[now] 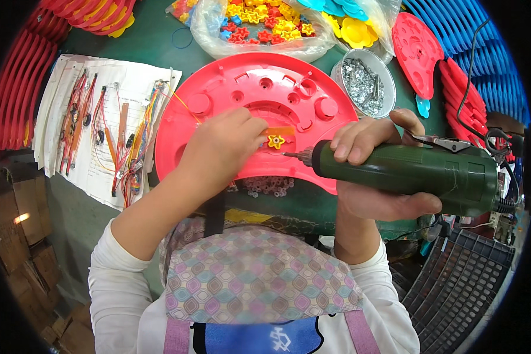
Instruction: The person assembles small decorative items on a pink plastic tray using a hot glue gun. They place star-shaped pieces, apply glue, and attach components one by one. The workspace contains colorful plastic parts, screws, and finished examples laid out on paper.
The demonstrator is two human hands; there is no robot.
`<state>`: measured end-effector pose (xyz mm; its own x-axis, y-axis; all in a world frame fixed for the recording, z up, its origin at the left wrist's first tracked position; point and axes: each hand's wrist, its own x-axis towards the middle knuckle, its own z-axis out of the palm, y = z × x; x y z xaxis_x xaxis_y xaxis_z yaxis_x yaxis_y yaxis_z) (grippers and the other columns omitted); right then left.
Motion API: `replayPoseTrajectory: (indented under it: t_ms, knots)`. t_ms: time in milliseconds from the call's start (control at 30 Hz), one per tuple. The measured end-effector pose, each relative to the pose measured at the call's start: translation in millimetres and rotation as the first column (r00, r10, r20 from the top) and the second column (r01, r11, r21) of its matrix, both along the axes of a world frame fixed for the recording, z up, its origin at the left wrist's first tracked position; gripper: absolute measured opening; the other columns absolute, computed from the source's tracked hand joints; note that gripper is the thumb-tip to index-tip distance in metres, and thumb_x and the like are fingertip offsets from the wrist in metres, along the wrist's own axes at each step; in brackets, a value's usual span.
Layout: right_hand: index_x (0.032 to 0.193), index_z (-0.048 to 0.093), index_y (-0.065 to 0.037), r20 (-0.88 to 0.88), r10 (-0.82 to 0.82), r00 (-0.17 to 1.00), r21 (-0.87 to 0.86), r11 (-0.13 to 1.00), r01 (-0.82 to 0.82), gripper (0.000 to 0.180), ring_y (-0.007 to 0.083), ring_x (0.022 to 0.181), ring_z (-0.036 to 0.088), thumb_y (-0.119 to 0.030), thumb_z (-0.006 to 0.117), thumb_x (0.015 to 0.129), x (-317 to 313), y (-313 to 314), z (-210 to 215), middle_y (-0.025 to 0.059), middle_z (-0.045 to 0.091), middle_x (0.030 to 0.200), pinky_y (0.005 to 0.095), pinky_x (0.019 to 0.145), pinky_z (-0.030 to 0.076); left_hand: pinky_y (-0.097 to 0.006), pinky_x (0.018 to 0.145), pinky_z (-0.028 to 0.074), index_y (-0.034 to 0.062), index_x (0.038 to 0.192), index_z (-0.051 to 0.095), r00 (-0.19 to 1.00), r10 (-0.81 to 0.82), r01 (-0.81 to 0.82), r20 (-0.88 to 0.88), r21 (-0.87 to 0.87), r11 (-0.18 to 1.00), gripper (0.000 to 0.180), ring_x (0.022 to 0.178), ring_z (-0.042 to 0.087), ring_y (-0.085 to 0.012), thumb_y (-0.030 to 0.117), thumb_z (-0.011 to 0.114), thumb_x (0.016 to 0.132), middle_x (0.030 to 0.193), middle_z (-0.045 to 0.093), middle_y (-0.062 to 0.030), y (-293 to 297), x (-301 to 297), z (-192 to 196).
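My right hand (371,153) is wrapped round a dark green electric screwdriver (407,174), which lies level with its bit pointing left. The bit's tip is beside a small yellow star-shaped piece (275,141) on a pinkish-red curved plastic shell (218,79). My left hand (227,141) reaches over the shell with its fingers drawn together. Its fingertips meet an orange-brown strip (282,131) by the star; whatever they pinch is hidden. The shell lies with its posts and holes facing up.
A bowl of screws (366,82) stands right of the shell. Behind is a plastic bag of small coloured stars (265,23). Wired circuit parts (121,135) lie on papers at left. Stacked blue parts (484,53) and red parts (20,94) flank the green table.
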<state>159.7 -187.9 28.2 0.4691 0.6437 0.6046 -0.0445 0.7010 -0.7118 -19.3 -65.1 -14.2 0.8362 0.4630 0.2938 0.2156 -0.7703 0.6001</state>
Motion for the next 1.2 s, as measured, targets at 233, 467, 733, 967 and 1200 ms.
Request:
replayPoseTrajectory:
  t_ms: [233,467,733,967,1200]
  knots:
    - [0.137,0.043,0.003,0.066,-0.022,0.998,-0.073,0.997,0.027,0.112,0.0243,0.065,0.061,-0.093,0.048,0.079,-12.0,7.4,-6.4,0.0105,0.061,0.075,0.0377,0.065,0.053,-0.039,0.082,0.050,0.0094,0.086,0.076,0.999,0.033,-0.031,-0.010,0.111,0.993,0.015,0.091,0.057,-0.0246,0.013,0.081,0.073,0.086,0.058,-0.0024,-0.3,3.8,-7.0]
    - [0.132,0.043,0.002,0.080,-0.065,0.995,-0.310,0.947,0.087,0.109,0.0249,0.070,0.063,-0.091,0.053,0.078,-23.7,11.8,-3.3,0.0122,0.062,0.078,0.0396,0.069,0.055,-0.040,0.083,0.048,0.0115,0.089,0.079,0.999,0.022,-0.021,-0.029,0.036,0.999,0.018,0.091,0.056,-0.0243,0.014,0.083,0.072,0.087,0.060,-0.0019,3.5,1.6,-11.2]
    - [0.119,0.047,-0.001,0.250,0.120,0.961,-0.440,0.898,0.002,0.099,0.0224,0.068,0.063,-0.088,0.062,0.075,-11.9,26.5,8.9,0.0120,0.062,0.078,0.0359,0.066,0.056,-0.040,0.080,0.044,0.0134,0.089,0.079,0.999,0.004,-0.001,-0.042,0.071,0.997,0.018,0.091,0.055,-0.0239,0.015,0.084,0.072,0.088,0.060,-0.0006,7.4,-0.5,-11.9]
    - [0.125,0.046,0.005,0.077,0.163,0.984,-0.451,0.886,-0.111,0.111,0.0215,0.070,0.065,-0.090,0.063,0.071,-27.3,35.5,4.5,0.0117,0.063,0.078,0.0348,0.065,0.056,-0.040,0.080,0.043,0.0147,0.089,0.079,0.998,-0.004,0.009,-0.066,0.069,0.998,0.016,0.092,0.054,-0.0232,0.017,0.083,0.073,0.088,0.059,0.0002,7.8,-0.4,-13.1]
    - [0.142,0.045,0.007,0.060,0.068,0.996,0.123,0.990,-0.075,0.126,0.0210,0.065,0.060,-0.099,0.043,0.074,23.1,20.7,20.6,0.0072,0.059,0.072,0.0360,0.064,0.052,-0.040,0.080,0.042,0.0129,0.091,0.077,0.999,-0.022,0.024,-0.046,0.041,0.999,0.014,0.092,0.054,-0.0249,0.016,0.081,0.077,0.087,0.059,-0.0010,7.0,-1.0,-13.0]
